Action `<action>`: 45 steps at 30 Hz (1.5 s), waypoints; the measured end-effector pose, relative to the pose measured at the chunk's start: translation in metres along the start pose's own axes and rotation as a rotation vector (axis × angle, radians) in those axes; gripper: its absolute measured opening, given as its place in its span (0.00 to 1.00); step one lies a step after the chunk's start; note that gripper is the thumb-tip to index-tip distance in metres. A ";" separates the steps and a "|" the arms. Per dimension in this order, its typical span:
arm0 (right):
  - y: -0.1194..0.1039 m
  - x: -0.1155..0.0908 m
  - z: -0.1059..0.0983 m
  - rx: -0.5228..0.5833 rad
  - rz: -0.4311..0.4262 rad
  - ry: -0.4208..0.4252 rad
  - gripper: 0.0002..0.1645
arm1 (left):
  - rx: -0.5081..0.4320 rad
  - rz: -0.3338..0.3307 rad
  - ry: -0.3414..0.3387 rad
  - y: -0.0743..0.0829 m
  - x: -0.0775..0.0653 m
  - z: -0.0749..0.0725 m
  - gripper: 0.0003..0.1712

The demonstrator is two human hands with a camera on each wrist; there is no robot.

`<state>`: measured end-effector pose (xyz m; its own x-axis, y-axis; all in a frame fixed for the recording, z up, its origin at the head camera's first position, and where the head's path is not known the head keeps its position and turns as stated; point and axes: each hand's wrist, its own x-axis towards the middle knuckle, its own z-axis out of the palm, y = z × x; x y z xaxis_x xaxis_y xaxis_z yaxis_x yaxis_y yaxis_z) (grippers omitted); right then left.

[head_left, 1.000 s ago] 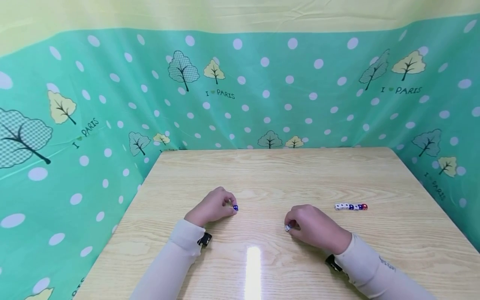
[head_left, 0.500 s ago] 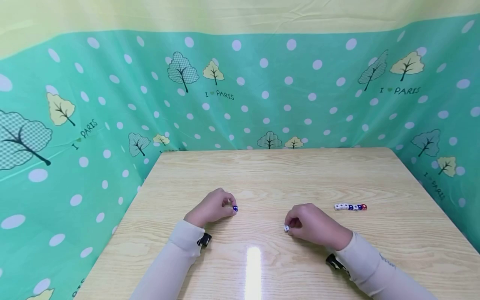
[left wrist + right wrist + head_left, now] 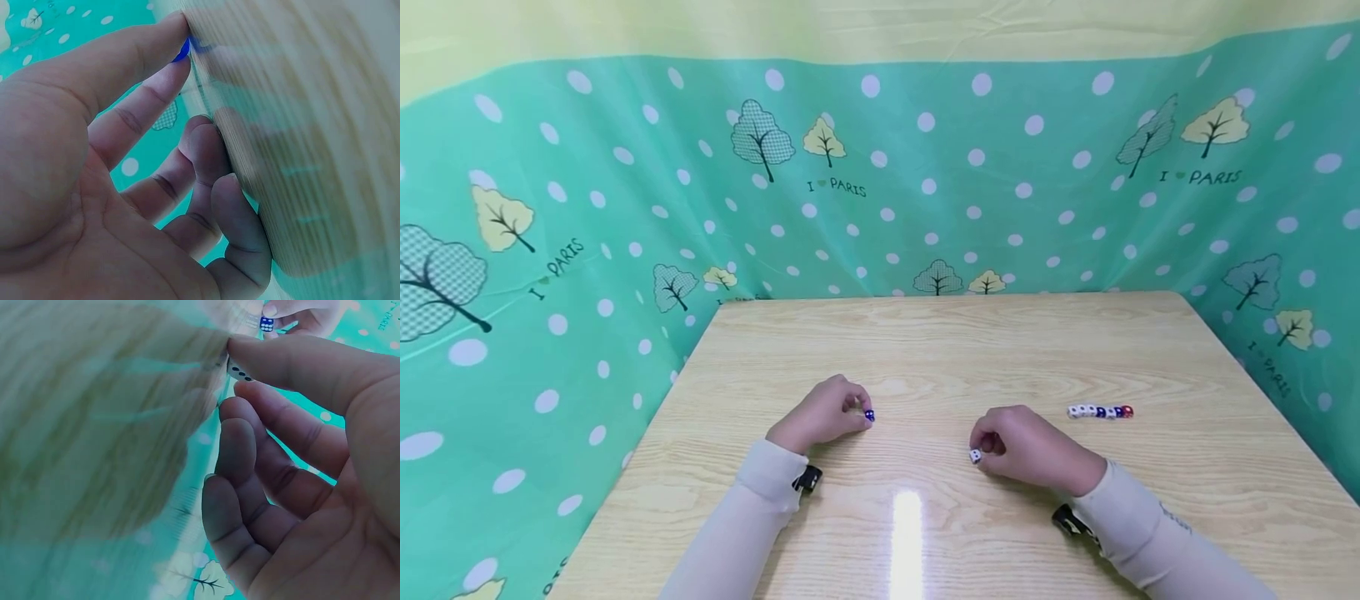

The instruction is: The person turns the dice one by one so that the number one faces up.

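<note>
Left of the table's middle, my left hand (image 3: 827, 410) pinches a blue die (image 3: 869, 415) between thumb and index finger. In the left wrist view only a sliver of that blue die (image 3: 182, 51) shows between the two fingertips, right at the tabletop. My right hand (image 3: 1024, 446) pinches a white die (image 3: 976, 456) with dark pips, low over the wood right of the middle. The right wrist view shows the white die (image 3: 238, 372) between thumb and index finger, its remaining fingers curled below. Beyond it, the blue die with white pips appears in my left fingers.
A straight row of dice (image 3: 1101, 412), white and blue with a red one at its right end, lies on the right of the wooden table (image 3: 925, 342). A green curtain (image 3: 850, 208) with dots and trees stands along the back and sides.
Both hands stay in nearly the same spots with their dice. The white die's visible face has turned slightly in my right fingers. The row of dice is unchanged.
</note>
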<state>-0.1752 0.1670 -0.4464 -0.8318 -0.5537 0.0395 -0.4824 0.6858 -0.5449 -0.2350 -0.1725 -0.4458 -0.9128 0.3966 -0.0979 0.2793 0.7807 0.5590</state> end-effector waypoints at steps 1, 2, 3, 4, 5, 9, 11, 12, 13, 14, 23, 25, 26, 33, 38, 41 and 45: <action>-0.001 0.000 0.000 -0.006 -0.001 -0.003 0.09 | 0.000 -0.001 -0.002 -0.001 0.000 0.000 0.06; -0.002 -0.001 0.001 -0.017 -0.004 -0.005 0.09 | 0.001 -0.001 -0.003 -0.001 0.000 0.001 0.06; -0.003 -0.001 0.001 -0.030 -0.010 -0.006 0.09 | 0.002 -0.001 -0.006 -0.002 0.001 0.001 0.06; -0.005 -0.002 0.002 -0.044 -0.017 -0.006 0.09 | 0.006 -0.003 -0.008 -0.003 0.001 0.002 0.06; -0.006 -0.002 0.002 -0.058 -0.027 -0.004 0.09 | 0.010 -0.003 -0.010 -0.003 0.001 0.002 0.06; -0.010 -0.002 0.003 -0.124 -0.075 0.026 0.08 | 0.012 -0.005 -0.003 -0.003 0.001 0.002 0.06; -0.012 -0.002 0.003 -0.156 -0.099 0.034 0.07 | 0.011 -0.004 0.000 -0.002 0.001 0.001 0.06; -0.013 -0.002 0.003 -0.172 -0.110 0.035 0.06 | 0.010 -0.003 0.000 -0.002 0.001 0.001 0.06; -0.013 -0.002 0.003 -0.187 -0.119 0.035 0.06 | 0.010 -0.003 -0.001 -0.001 0.001 0.000 0.06; -0.014 -0.002 0.003 -0.198 -0.128 0.033 0.05 | 0.010 -0.003 -0.003 -0.001 0.000 0.000 0.06; -0.016 -0.004 0.002 -0.230 -0.150 0.036 0.05 | 0.010 -0.011 -0.002 0.002 0.000 0.000 0.06; -0.015 -0.004 0.001 -0.224 -0.149 0.033 0.06 | 0.009 -0.014 -0.002 0.002 -0.001 0.000 0.06; -0.015 -0.005 0.000 -0.220 -0.148 0.031 0.06 | 0.009 -0.014 -0.004 0.003 -0.001 0.000 0.06; -0.010 -0.004 -0.005 -0.110 -0.125 0.005 0.05 | 0.014 -0.004 0.000 0.002 -0.002 0.001 0.06; -0.002 -0.001 -0.006 -0.016 -0.083 -0.027 0.06 | 0.016 0.001 0.001 0.001 -0.002 0.001 0.06; 0.004 0.000 -0.005 0.007 -0.061 -0.048 0.07 | 0.018 0.003 0.001 0.001 -0.002 0.001 0.06; 0.009 0.000 -0.005 0.022 -0.061 -0.073 0.07 | 0.020 -0.003 0.000 0.002 -0.002 0.000 0.06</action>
<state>-0.1810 0.1757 -0.4472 -0.7786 -0.6273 0.0124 -0.5246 0.6400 -0.5614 -0.2321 -0.1718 -0.4441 -0.9135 0.3945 -0.0994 0.2828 0.7914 0.5420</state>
